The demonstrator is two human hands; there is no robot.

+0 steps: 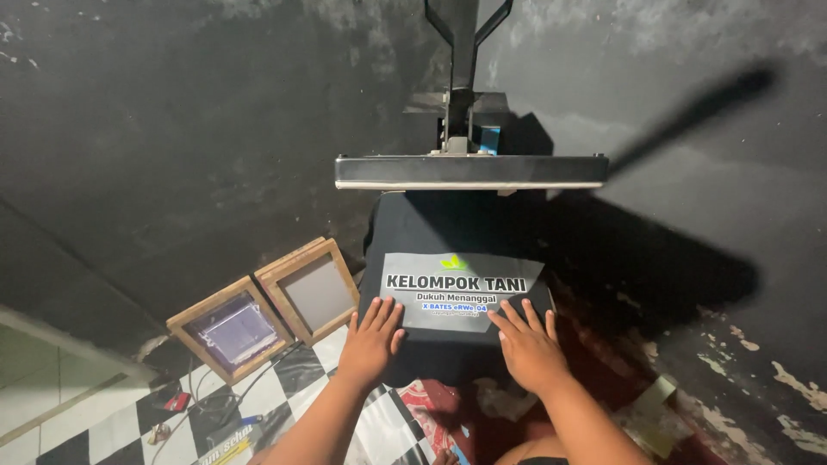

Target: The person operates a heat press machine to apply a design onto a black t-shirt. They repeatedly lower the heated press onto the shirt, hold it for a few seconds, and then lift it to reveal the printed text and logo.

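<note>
Transfer sheet (461,288) lies on the black shirt (431,224), my left hand (372,337) and right hand (527,344) pressing flat, open, gripping nothing; press plate (471,171) not yet lowered.

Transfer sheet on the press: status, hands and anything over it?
Left hand and right hand flat, open, pressing transfer sheet onto black garment. Sheet lies flat, printed side up. Upper platen raised, clear of hands.

At the centre of your view, the heat press's lower bed (541,303) carries a black garment (422,226), with a grey printed transfer sheet (517,274) lying flat on it. At lower left, the checkered floor (336,348) holds two wooden screen frames (265,277) and loose cables (194,412).
</note>
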